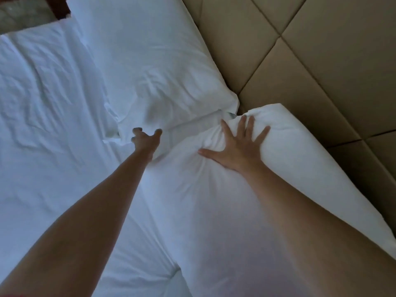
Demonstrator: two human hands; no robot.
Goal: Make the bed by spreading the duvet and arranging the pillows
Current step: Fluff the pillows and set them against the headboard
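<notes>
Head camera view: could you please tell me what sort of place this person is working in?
Probably a bedroom, perhaps a hotel room: a bed with white sheets, two white pillows at its head, and a padded tan headboard behind them.

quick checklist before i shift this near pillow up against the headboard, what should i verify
1. Right hand contact: ok, flat with spread fingers pressing the near white pillow.
2. Left hand grip: cannot tell, its fingers curl at the seam between the two pillows, but whether they hold cloth is unclear.
3. Far white pillow placed: ok, it lies against the tan quilted padded headboard.
4. Near pillow flush with headboard: not ok, it sits at an angle, bunched under the right hand.
5. Pillows aligned: not ok, corners crumple together where they meet.
6. White wrinkled sheet smooth: not ok, creased.
</notes>
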